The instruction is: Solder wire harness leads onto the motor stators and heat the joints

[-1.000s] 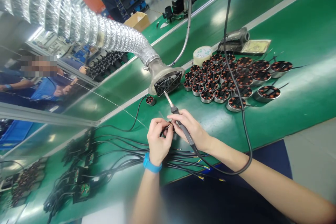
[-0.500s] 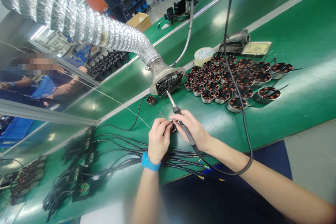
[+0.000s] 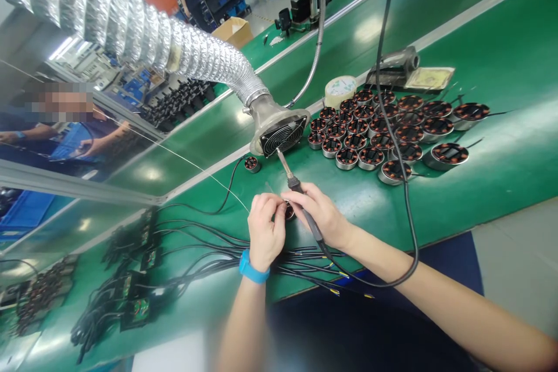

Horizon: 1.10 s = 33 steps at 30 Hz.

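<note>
My right hand (image 3: pixel 326 215) is closed round a soldering iron (image 3: pixel 310 218), whose metal tip points up and away in front of the fume-extractor hood (image 3: pixel 283 133). Its thumb and fingertips reach over a small round motor part (image 3: pixel 289 210) on the green bench. My left hand (image 3: pixel 267 226), with a blue band at the wrist, pinches at the left side of that same part. What lies between its fingertips is too small to make out. A thin pale wire (image 3: pixel 209 174) runs down from the upper left to the left hand.
Several coil-wound motor parts (image 3: pixel 370 157) stand grouped at the right, near a tape roll (image 3: pixel 340 90). One more motor part (image 3: pixel 251 164) sits below the hood. Black cables (image 3: pixel 200 264) cross the bench at left. The iron's cord (image 3: pixel 410 226) loops at right. Co-workers appear behind.
Both hands stay at the small motor part with the iron held much the same. The left hand has shifted very slightly. A person in the background has moved.
</note>
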Available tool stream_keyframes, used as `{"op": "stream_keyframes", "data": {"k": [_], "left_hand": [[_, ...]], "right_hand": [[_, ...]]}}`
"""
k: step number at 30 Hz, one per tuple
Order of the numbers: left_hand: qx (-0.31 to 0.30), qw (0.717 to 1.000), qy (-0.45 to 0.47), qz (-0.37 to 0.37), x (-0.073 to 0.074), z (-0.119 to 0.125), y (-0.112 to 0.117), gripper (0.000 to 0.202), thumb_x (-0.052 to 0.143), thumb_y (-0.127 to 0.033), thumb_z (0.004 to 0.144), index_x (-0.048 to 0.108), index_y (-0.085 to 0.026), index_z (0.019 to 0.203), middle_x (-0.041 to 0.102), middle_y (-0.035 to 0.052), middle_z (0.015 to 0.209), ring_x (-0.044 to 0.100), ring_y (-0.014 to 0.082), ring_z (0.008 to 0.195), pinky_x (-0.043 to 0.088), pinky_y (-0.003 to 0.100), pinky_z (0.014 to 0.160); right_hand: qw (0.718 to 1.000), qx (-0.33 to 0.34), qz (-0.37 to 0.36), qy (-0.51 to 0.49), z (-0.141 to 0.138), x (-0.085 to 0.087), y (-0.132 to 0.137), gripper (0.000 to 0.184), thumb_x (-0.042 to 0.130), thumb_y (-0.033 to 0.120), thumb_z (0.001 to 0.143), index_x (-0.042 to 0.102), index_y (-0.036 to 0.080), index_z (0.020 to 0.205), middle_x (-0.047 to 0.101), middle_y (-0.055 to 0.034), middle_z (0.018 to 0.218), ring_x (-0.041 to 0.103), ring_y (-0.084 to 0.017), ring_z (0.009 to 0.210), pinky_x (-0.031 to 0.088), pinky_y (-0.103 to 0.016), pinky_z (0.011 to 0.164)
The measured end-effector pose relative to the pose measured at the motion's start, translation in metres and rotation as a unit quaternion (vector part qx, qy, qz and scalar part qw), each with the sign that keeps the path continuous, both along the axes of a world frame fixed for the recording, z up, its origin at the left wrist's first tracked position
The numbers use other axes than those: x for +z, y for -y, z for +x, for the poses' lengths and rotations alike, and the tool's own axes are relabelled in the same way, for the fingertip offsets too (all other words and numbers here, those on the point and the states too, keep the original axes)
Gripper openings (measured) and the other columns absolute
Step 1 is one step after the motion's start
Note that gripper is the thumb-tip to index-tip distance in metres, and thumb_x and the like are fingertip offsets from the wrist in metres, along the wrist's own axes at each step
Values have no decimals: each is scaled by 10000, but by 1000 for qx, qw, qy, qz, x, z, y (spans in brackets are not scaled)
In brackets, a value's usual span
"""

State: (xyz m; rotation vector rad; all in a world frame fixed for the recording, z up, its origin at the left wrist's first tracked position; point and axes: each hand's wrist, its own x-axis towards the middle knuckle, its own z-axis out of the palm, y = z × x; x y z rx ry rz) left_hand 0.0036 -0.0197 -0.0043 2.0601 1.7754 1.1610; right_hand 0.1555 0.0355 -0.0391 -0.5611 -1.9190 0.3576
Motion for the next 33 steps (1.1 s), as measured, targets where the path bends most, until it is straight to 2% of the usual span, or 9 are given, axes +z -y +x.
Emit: {"op": "stream_keyframes", "data": {"k": [3,6,8,10,13,16,26,33], "left_hand": [[-5,999,18,-27,3,-1,-1,210,516,-191,989,610,-199,801,643,37,887,563,189,905,442,326,840],[-7,998,37,-53,4,-3,-2,203,541,-192,975,614,-201,786,641,34,892,569,190,913,435,326,848],[-6,996,55,-67,4,-3,-3,202,550,-186,967,617,-199,777,632,31,891,572,186,908,433,321,845],[-1,994,74,-77,4,-3,-4,208,551,-180,962,614,-195,764,619,27,881,575,177,889,432,311,835],[1,993,89,-83,4,-2,-6,218,554,-168,952,604,-192,741,607,21,857,575,167,864,431,298,818],[0,992,96,-82,4,-1,-7,217,550,-160,947,604,-191,739,607,21,854,578,164,861,432,290,815],[8,991,105,-86,5,-1,-8,216,551,-203,956,617,-195,750,614,28,866,590,170,869,440,293,824],[10,991,101,-86,4,-1,-7,217,554,-205,957,614,-196,749,615,25,862,587,172,869,433,301,828]], "right_hand": [[997,-25,-39,-58,3,6,-2,410,548,103,969,565,245,1353,617,-91,1091,662,-190,997,579,-335,890],[989,-51,-93,-104,10,12,-2,345,568,154,977,608,239,1309,675,-41,937,682,-157,846,581,-301,818],[977,-67,-149,-138,15,12,0,254,573,218,988,656,228,1227,678,1,772,673,-141,701,576,-284,726],[959,-61,-207,-183,19,11,4,188,539,264,1007,701,216,1090,623,40,604,621,-117,533,540,-252,591],[939,-35,-242,-243,20,7,8,250,501,287,1021,715,202,923,554,63,489,534,-90,390,458,-222,459],[936,-36,-242,-254,20,6,9,255,525,286,1006,719,192,869,552,58,475,513,-82,362,421,-211,417],[941,-15,-257,-221,18,11,8,269,525,295,999,726,179,861,558,47,474,529,-81,373,386,-186,377],[907,-17,-321,-274,15,17,8,351,501,385,1018,715,170,841,496,61,411,458,-74,311,340,-184,333]]}}
